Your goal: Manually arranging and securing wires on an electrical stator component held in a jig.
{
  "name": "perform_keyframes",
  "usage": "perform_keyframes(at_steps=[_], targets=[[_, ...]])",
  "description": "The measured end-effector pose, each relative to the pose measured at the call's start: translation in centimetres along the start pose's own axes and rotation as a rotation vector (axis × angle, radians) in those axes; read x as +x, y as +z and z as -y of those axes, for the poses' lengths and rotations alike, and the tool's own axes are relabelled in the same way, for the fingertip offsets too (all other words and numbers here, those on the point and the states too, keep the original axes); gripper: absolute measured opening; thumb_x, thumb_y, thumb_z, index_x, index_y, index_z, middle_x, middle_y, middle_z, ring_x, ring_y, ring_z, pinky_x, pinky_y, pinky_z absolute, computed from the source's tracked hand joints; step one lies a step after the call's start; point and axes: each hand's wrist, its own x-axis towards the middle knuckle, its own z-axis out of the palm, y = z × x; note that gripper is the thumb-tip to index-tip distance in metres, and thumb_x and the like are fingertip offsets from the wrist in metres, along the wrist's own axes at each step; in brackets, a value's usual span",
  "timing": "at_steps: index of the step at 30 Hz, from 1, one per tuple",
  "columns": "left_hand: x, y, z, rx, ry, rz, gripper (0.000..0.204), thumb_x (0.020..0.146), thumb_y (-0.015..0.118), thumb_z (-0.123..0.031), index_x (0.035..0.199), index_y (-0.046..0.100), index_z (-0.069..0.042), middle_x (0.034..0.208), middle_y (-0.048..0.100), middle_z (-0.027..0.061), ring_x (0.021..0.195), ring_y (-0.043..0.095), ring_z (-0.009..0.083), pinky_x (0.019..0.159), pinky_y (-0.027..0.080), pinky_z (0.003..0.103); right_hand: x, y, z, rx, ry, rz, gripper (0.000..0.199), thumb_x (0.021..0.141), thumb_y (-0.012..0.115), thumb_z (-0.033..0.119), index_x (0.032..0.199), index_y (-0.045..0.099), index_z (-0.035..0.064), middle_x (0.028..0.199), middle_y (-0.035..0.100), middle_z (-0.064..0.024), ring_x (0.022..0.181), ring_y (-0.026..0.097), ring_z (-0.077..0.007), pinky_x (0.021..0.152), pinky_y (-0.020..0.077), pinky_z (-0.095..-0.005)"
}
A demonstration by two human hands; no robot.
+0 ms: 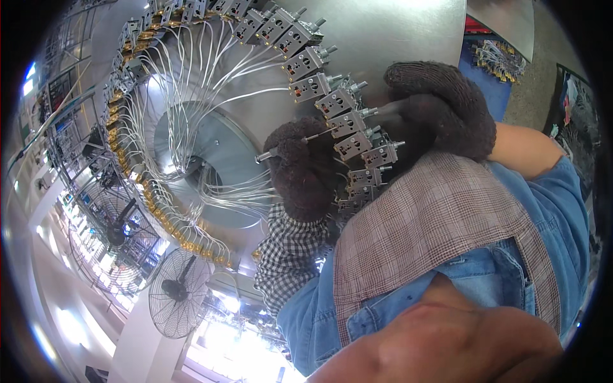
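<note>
Holding a thin metal rod (318,135): one left gloved hand (299,175), dark knit, fingers curled about the rod, its tip at a small metal box (348,123) just right of them. One right gloved hand (447,105), fingers behind the row of boxes near the bolts (368,113); whether pinching, cannot tell. White wires (182,150), many, left of the left fingers, over a grey disc (233,137). Shiny surface (402,32), beyond both hands' fingers.
</note>
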Motion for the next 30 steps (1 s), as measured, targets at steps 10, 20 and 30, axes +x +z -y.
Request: perform_keyframes(at_steps=[10,20,30], targets=[[0.0,-1.0,-0.4,0.088,-0.043,0.028,0.023,0.087,0.048,-0.019,0.108,0.048,-0.008,0.106,0.053,0.0118,0.102,0.053,0.0279,0.09,0.044,0.045,0.4,0.3,-0.3,-0.08,-0.143,-0.082,0.032,0.088,0.049,0.018,0.117,0.05,0.003,0.113,0.053,-0.0139,0.096,0.057,-0.0237,0.083,0.0468,-0.0321],[0.0,-0.3,0.2,0.192,-0.029,-0.135,0.03,0.086,0.05,-0.028,0.102,0.05,-0.002,0.093,0.057,0.0138,0.079,0.058,0.0232,0.065,0.049,0.036,0.3,0.7,-0.8,0.07,-0.064,-0.087,0.032,0.088,0.05,0.016,0.117,0.05,0.0045,0.119,0.05,-0.0133,0.104,0.053,-0.0228,0.087,0.0451,-0.0337],[0.0,-0.2,-0.1,0.143,-0.051,-0.191,0.04,0.087,0.05,-0.035,0.104,0.047,0.0,0.085,0.06,0.0168,0.06,0.061,0.0223,0.043,0.051,0.029,0.3,0.6,0.0,0.341,0.198,-0.037,0.028,0.087,0.048,0.011,0.114,0.051,0.0071,0.119,0.048,-0.0177,0.108,0.05,-0.0287,0.088,0.0454,-0.0355]])
